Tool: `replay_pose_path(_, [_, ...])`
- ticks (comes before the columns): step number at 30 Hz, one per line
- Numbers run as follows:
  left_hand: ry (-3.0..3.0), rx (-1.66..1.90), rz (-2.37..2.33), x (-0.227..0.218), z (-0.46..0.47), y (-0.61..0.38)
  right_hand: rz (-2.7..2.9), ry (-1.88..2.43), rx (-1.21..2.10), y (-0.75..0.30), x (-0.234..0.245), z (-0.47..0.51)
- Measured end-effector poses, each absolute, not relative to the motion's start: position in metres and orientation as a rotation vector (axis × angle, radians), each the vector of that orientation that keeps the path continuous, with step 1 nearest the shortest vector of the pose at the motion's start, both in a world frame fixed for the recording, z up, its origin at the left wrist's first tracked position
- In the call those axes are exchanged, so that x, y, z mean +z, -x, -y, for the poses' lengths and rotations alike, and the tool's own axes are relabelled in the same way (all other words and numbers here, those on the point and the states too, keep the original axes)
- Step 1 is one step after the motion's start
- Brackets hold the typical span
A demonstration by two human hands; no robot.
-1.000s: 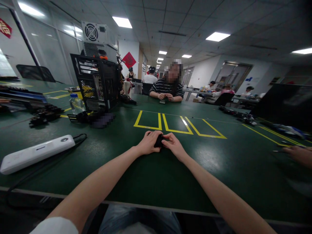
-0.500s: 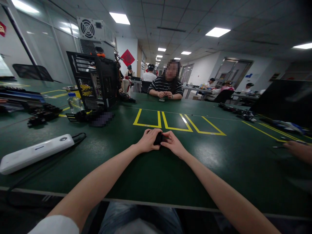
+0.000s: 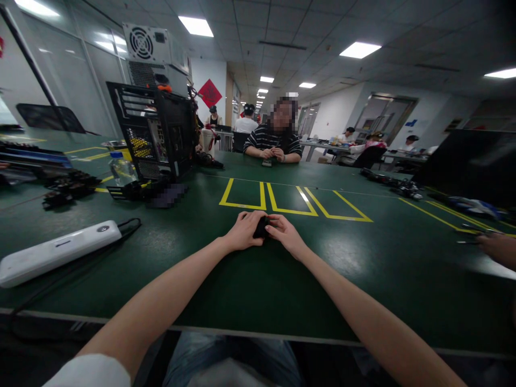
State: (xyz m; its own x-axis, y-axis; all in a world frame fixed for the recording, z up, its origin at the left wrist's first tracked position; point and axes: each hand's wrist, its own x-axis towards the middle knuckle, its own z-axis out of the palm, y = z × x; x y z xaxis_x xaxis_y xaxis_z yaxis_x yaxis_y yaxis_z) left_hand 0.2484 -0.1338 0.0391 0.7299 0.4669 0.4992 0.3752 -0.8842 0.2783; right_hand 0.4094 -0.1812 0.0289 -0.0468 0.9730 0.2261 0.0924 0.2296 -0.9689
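- Far red diamond sign (image 3: 210, 93): its marks are too blurry to read.
- My left hand (image 3: 243, 231) and right hand (image 3: 285, 235) both grip a small black thing (image 3: 261, 228) on the green table (image 3: 363, 258).

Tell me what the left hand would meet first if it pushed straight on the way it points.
The small black object that the left hand holds. Right behind it is the right hand, holding the same object from the other side. Depth beyond them is hard to judge.
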Motion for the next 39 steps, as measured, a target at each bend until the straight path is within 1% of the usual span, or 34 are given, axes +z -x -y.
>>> replay_pose_path(8, [-2.767, 0.860, -0.674, 0.0401, 0.1342, -0.2474, 1.445, 0.980, 1.049, -0.4112, 0.0307, 0.1830])
replay_pose_path(22, [-2.770, 0.869, -0.655, 0.0397, 0.1337, -0.2470, 1.406, 1.106, 0.980, -0.4080, 0.0300, 0.1812])
replay_pose_path(29, [-2.762, 0.859, -0.688, 0.0384, 0.1323, -0.2481, 1.478, 0.977, 0.984, -0.4083, 0.0298, 0.1844])
replay_pose_path(39, [-2.762, 0.862, -0.674, 0.0409, 0.1339, -0.2463, 1.427, 1.043, 0.928, -0.4061, 0.0302, 0.1821])
